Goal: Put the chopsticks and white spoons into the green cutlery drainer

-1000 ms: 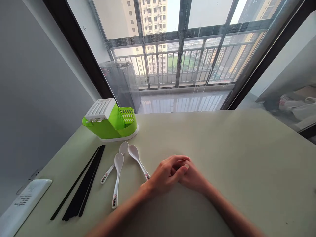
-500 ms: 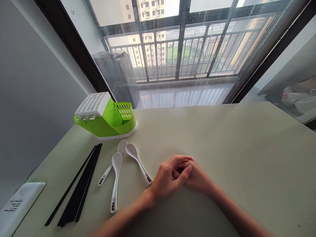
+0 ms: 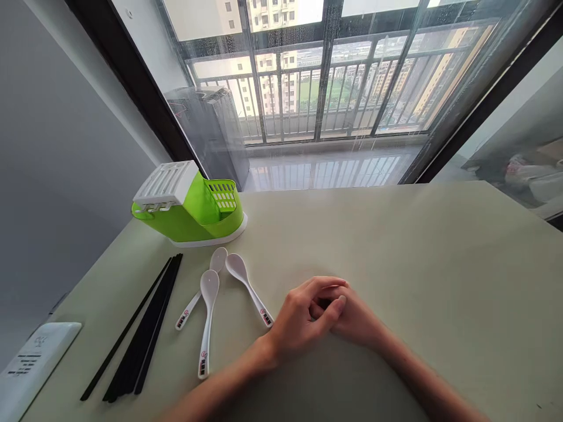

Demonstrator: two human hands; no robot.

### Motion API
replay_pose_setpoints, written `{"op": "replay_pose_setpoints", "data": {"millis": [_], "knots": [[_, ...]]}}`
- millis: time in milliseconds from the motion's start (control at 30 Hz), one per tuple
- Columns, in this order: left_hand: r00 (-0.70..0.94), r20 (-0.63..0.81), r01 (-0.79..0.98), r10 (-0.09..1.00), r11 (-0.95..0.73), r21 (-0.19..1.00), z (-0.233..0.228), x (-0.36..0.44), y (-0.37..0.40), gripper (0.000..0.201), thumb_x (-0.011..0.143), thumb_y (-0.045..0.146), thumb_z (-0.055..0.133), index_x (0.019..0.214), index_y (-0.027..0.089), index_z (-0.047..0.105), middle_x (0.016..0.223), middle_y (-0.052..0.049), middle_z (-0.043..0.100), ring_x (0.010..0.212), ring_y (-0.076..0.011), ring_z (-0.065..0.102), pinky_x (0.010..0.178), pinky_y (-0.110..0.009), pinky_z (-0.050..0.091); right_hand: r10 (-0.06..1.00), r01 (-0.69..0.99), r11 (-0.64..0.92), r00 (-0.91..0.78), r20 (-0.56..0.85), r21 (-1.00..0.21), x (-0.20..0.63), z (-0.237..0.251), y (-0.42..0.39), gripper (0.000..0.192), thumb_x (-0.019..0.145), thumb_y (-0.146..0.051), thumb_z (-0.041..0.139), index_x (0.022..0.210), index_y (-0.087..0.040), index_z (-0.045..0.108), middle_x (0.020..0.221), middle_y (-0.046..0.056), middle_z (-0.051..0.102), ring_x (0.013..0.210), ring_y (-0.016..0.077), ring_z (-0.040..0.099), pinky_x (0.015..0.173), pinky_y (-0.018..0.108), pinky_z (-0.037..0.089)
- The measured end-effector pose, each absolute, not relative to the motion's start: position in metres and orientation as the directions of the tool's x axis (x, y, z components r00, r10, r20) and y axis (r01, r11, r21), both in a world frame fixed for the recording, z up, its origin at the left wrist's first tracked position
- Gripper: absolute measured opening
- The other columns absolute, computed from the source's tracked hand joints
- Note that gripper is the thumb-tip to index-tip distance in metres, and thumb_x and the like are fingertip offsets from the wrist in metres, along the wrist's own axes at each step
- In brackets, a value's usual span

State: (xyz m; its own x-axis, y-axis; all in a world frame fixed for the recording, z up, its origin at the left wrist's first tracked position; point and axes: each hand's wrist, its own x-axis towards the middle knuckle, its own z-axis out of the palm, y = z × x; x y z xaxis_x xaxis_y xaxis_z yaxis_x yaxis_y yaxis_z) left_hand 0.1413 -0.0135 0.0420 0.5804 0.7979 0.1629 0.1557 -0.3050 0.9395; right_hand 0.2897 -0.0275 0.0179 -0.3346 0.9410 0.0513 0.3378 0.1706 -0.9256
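Note:
My left hand (image 3: 301,319) and my right hand (image 3: 352,316) rest clasped together on the table, the left fingers folded over the right ones. Both are closed, and no object shows between them; part of the right fingers is hidden. Nearest to my left hand lies a white spoon (image 3: 250,290), its labelled handle end close to the knuckles. Two more white spoons lie to its left, the front spoon (image 3: 206,328) partly over the back spoon (image 3: 189,308). Farther left, several black chopsticks (image 3: 145,334) form a narrow fan.
A green and white utensil holder (image 3: 193,217) stands at the table's back left, beside the window (image 3: 325,76). At the front left edge lies a white box-like object (image 3: 39,357) with printed text. The pale table (image 3: 417,252) reaches to the right.
The view has shifted very slightly. My hands stay clasped in the same place, and the spoons, chopsticks and holder have not moved.

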Motion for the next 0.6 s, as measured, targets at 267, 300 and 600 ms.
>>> {"op": "replay_pose_setpoints", "data": {"millis": [267,300,600], "knots": [[0.581,0.165,0.159,0.797,-0.309,0.938,0.0420,0.1410,-0.0140,0.031,0.101,0.028,0.058,0.130,0.020,0.066,0.126,-0.008,0.074,0.117,-0.0206,0.069,0.103,-0.031,0.053,0.937,0.323,0.180,-0.343,0.062,-0.929,0.2897,0.0141,-0.0270,0.021,0.084,-0.019,0.058,0.064,-0.018,0.062,0.066,0.001,0.067,0.064,0.0134,0.059,0.059,0.023,0.041],[0.580,0.166,0.158,0.798,-0.309,0.938,0.0422,0.1410,-0.0141,0.031,0.101,0.028,0.058,0.130,0.020,0.066,0.127,-0.008,0.074,0.117,-0.0205,0.069,0.103,-0.031,0.053,0.936,0.320,0.183,-0.345,0.066,-0.929,0.2899,0.0136,-0.0273,0.020,0.083,-0.018,0.057,0.064,-0.018,0.062,0.066,0.001,0.067,0.065,0.0131,0.058,0.059,0.023,0.041],[0.579,0.176,0.142,0.796,-0.312,0.939,0.0412,0.1405,-0.0146,0.031,0.102,0.029,0.058,0.131,0.021,0.066,0.128,-0.007,0.073,0.117,-0.0197,0.069,0.103,-0.030,0.053,0.936,0.325,0.177,-0.346,0.057,-0.929,0.2903,0.0136,-0.0262,0.019,0.080,-0.016,0.056,0.061,-0.018,0.057,0.063,-0.001,0.063,0.062,0.0115,0.053,0.058,0.023,0.038]]}}
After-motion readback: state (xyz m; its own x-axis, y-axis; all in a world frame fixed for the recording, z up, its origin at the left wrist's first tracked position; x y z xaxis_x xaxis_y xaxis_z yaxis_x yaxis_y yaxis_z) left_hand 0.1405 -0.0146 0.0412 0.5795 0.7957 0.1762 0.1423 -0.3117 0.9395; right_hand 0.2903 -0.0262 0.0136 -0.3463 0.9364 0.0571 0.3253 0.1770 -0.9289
